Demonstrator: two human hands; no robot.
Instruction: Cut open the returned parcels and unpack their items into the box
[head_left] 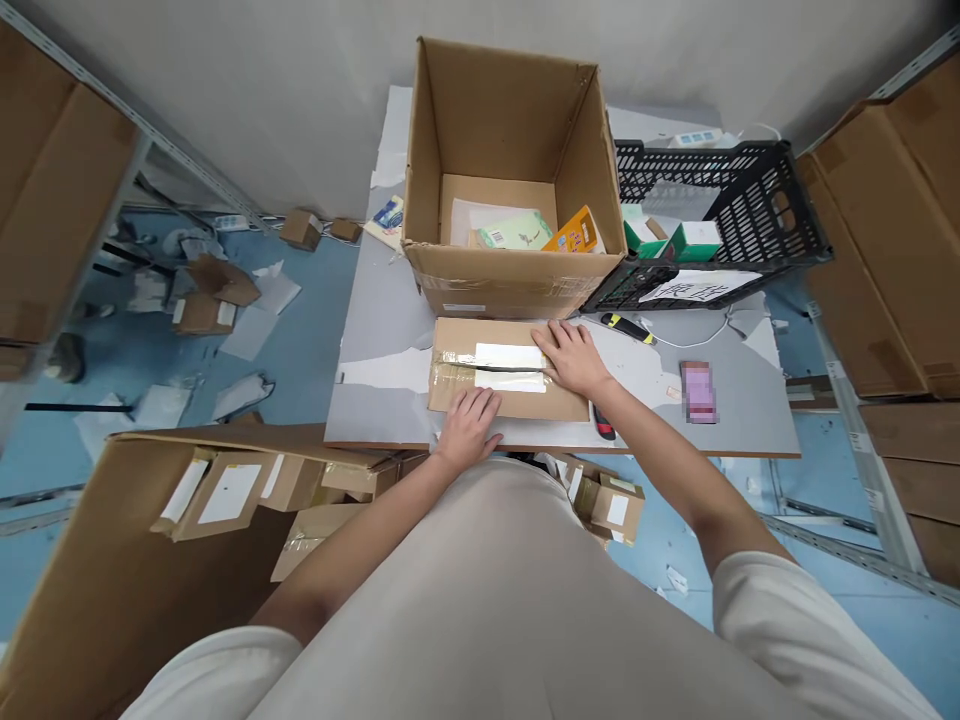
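Note:
A flat cardboard box (457, 345) lies on the table in front of me. A dark slit runs along its top seam and splits the white label (510, 355) in two. My left hand (469, 428) rests on the box's near edge, fingers stretched over the top. On the right end of the lid lies my right hand (574, 357), its fingers spread and extended. Neither hand grips anything. A red and black utility knife (602, 423) shows partly at the box's near right corner. Farther right is a yellow and black utility knife (628, 328).
A large open carton (517, 280) with small packages stands behind the box. Beside it sits a black plastic crate (757, 210) holding green boxes. A pinkish pixelated item (699, 392) lies on the table's right side. A big carton (82, 560) of parcels is at lower left.

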